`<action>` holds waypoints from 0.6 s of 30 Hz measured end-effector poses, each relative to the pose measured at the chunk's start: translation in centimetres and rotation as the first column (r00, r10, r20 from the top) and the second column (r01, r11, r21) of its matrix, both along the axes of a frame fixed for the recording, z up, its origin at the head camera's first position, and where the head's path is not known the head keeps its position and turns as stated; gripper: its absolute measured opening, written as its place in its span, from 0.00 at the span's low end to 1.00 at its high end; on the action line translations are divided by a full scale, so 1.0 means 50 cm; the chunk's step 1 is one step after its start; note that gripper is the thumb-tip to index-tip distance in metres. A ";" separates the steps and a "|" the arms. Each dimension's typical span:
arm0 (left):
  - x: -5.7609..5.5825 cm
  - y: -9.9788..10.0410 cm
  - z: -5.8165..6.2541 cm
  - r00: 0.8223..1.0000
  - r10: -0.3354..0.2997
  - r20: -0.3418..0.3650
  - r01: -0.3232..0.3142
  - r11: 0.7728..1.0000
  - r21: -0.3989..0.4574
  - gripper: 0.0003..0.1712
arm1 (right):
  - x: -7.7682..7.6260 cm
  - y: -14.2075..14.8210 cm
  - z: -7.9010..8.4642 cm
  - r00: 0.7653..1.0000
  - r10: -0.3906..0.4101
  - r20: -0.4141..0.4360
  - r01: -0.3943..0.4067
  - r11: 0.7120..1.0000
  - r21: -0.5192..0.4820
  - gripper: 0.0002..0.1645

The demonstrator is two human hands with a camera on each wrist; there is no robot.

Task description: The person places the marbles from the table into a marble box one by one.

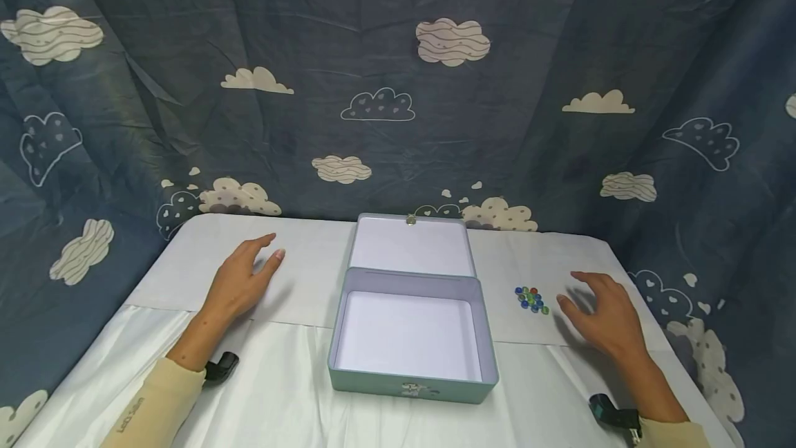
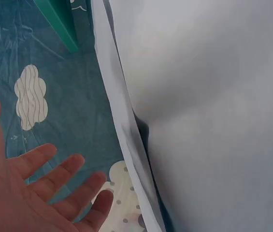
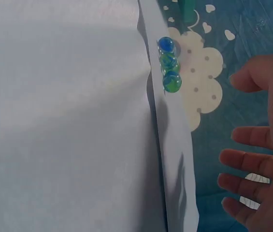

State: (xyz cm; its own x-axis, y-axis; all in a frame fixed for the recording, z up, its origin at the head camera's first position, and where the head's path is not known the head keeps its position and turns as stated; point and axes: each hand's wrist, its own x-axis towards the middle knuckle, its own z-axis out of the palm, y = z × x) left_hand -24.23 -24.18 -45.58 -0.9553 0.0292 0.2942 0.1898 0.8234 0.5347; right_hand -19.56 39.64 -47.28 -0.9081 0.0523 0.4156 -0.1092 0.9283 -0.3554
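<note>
In the head view a green metal box (image 1: 361, 381) sits mid-table, its hinged lid (image 1: 410, 249) swung back to show a pale inside. Several small glass marbles (image 1: 536, 308) in blue, green and red lie in a cluster right of the box. My right hand (image 1: 609, 316) hovers beside them, thumb and fingers spread and holding nothing. To the left of the box, my left hand (image 1: 239, 282) is also held apart from it, fingers extended and nothing in them. The right wrist view shows marbles (image 3: 172, 82) near the loosely extended fingers (image 3: 247, 162).
A white cloth (image 1: 273, 379) covers the table, with a fold line running across it. Behind and at both sides hangs a dark blue curtain (image 1: 497, 137) with cloud prints. A black camera strap (image 1: 222, 368) is worn on the left wrist, another (image 1: 612, 415) on the right.
</note>
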 end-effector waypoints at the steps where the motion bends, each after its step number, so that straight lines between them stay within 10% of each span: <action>1: 0.001 0.003 0.000 1.000 0.002 0.006 -0.002 1.000 0.006 0.40 | 0.000 -0.001 0.001 1.000 0.002 0.001 -0.002 1.000 -0.001 0.33; 18: 0.016 0.053 -0.009 0.992 -0.118 0.031 0.114 0.985 0.127 0.37 | 0.013 -0.027 0.013 0.999 0.052 0.006 -0.052 0.999 -0.001 0.31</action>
State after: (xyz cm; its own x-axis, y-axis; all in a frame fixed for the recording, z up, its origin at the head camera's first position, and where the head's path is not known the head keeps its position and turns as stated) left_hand -23.46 -21.54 -46.01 -0.9583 0.1058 0.2655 0.2574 0.7232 0.6409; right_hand -18.89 38.28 -46.64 -0.9122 0.0055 0.4097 -0.1546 0.9213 -0.3567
